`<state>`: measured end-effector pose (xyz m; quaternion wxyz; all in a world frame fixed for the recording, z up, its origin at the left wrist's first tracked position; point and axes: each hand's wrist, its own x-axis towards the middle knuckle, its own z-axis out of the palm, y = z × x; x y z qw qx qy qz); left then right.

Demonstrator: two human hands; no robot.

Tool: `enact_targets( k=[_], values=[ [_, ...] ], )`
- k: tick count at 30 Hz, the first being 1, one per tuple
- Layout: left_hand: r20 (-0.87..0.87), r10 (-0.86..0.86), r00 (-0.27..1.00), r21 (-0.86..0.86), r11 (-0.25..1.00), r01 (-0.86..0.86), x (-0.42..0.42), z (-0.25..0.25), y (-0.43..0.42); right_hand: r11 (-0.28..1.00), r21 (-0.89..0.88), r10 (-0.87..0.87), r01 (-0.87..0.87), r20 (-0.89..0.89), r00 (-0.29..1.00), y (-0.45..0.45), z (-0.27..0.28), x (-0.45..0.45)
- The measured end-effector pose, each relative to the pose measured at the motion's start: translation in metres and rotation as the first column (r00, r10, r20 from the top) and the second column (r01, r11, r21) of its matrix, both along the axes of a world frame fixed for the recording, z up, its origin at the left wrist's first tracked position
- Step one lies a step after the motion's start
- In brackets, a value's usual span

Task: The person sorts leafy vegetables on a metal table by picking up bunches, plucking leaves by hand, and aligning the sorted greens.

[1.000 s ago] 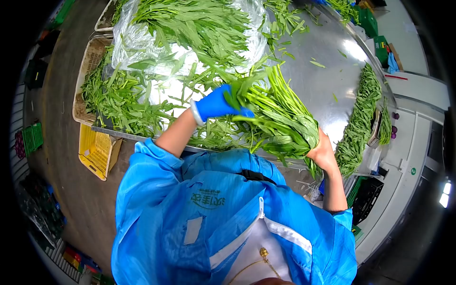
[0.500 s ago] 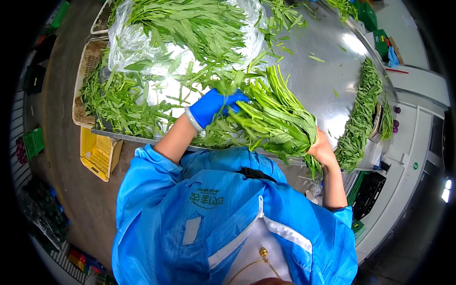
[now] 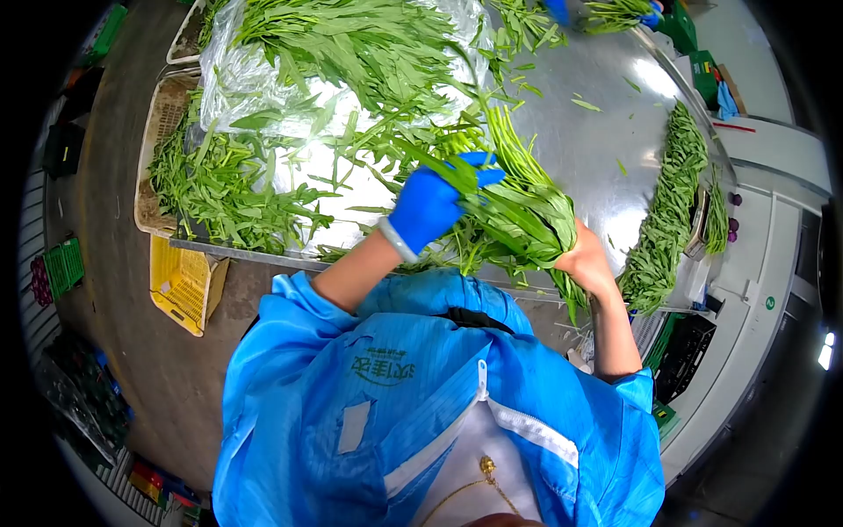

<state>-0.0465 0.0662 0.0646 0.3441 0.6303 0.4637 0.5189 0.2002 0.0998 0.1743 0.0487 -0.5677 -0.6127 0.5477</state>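
Note:
My bare right hand (image 3: 587, 262) is wrapped round the leafy end of a bunch of long green stems (image 3: 527, 206), whose cut ends point up and away. My left hand (image 3: 428, 206), in a blue glove, is at the bunch's left side, its fingers closed on a leafy stem that crosses the glove. Loose greens (image 3: 237, 189) lie to the left on the metal table (image 3: 580, 132). Beyond my left hand, a large heap of greens (image 3: 351, 53) rests on clear plastic (image 3: 233, 97).
A row of greens (image 3: 667, 211) lines the table's right side. A dirty crate (image 3: 162, 132) stands at the left edge, with a yellow crate (image 3: 184, 285) below. At the top right, a co-worker's blue-gloved hand (image 3: 652, 16) touches more greens (image 3: 615, 16).
My left hand has moved right and onto the bunch, after drawing back left half a second ago. My right hand still holds the bunch. A co-worker's gloved hands have come into view at the top.

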Motion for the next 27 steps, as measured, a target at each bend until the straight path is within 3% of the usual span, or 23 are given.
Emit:
enact_targets(
  k=[1,4,7,8,10,12,13,15,18,19,21,23,25,26,27],
  values=[
    [-0.110,0.002,0.994,0.012,1.000,-0.001,0.005,0.003,-0.001,1.000,0.006,0.012,-0.013,0.013,1.000,0.000,-0.001,-0.001],
    [0.149,-0.059,0.987,-0.161,0.984,0.083,0.008,-0.019,0.002,0.999,0.024,0.031,-0.032,0.036,0.999,0.000,-0.006,0.002],
    [0.553,-0.025,0.833,-0.360,0.894,0.267,-0.002,-0.016,0.006,1.000,-0.006,0.004,-0.004,-0.008,1.000,0.000,-0.019,0.016],
    [0.602,-0.024,0.798,-0.345,0.893,0.288,-0.010,-0.030,0.009,0.999,-0.036,-0.016,0.015,-0.042,0.999,0.001,-0.023,0.021],
    [0.644,0.204,0.737,-0.437,0.889,0.137,-0.041,-0.017,0.016,0.984,-0.143,-0.125,0.103,-0.148,0.981,0.002,-0.031,0.034],
    [0.743,0.503,0.441,-0.528,0.846,-0.074,-0.067,-0.044,0.024,0.952,-0.228,-0.234,0.206,-0.101,0.967,0.002,-0.033,0.043],
    [0.698,0.592,0.403,-0.595,0.793,-0.134,-0.079,-0.068,0.026,0.930,-0.267,-0.281,0.252,-0.074,0.957,0.002,-0.033,0.047],
    [0.622,0.545,0.563,-0.640,0.767,-0.036,-0.079,-0.059,0.024,0.915,-0.296,-0.312,0.272,-0.096,0.945,0.005,-0.033,0.049],
    [0.558,0.199,0.805,-0.472,0.874,0.111,-0.031,-0.047,0.014,0.913,-0.316,-0.305,0.258,-0.109,0.946,0.005,-0.035,0.049],
    [0.438,0.008,0.899,-0.477,0.850,0.225,-0.022,-0.045,0.015,0.915,-0.322,-0.294,0.244,-0.119,0.948,0.006,-0.035,0.047],
    [0.267,0.033,0.963,-0.220,0.975,0.028,0.007,-0.060,0.015,0.918,-0.331,-0.274,0.217,-0.137,0.952,0.007,-0.030,0.038],
    [0.694,0.095,0.714,-0.391,0.882,0.263,0.005,-0.076,0.024,0.928,-0.313,-0.242,0.202,-0.095,0.966,0.007,-0.029,0.038],
    [0.275,0.377,0.884,-0.772,0.634,-0.030,-0.022,-0.046,0.034,0.931,-0.303,-0.232,0.201,-0.068,0.970,0.008,-0.028,0.039],
    [0.540,0.503,0.675,-0.622,0.779,-0.083,-0.026,-0.068,0.037,0.928,-0.307,-0.243,0.214,-0.059,0.968,0.006,-0.029,0.042],
    [0.425,0.585,0.690,-0.696,0.699,-0.164,-0.045,-0.044,0.035,0.923,-0.311,-0.254,0.226,-0.051,0.966,0.004,-0.028,0.044]
  ],
)
